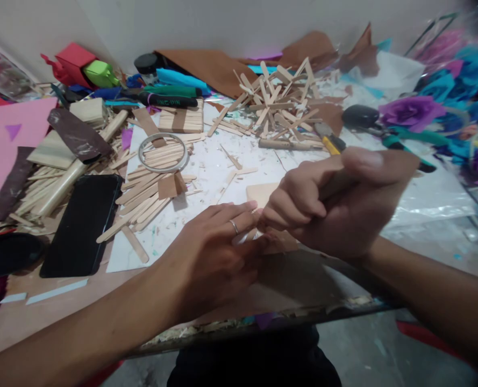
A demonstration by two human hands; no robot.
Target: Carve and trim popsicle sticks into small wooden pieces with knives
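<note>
My left hand (218, 247), a ring on one finger, rests low over the table's front edge. Its fingers press together on a pale thin piece that looks like a craft stick (252, 235), mostly covered by the hand. Close beside it and a little higher, my right hand (335, 199) is closed in a fist. A dull brown, handle-like part shows between its thumb and fingers; what it belongs to is hidden. A light wooden block (259, 192) lies just beyond the fingertips, and a brown piece (283, 242) sits beneath the hands.
Craft sticks (150, 199) lie left of centre near a roll of tape (163, 152). A heap of sticks (277, 99) stands behind. A black phone (83, 226) is at left, with pliers (416, 142) and paper flowers (412, 113) at right.
</note>
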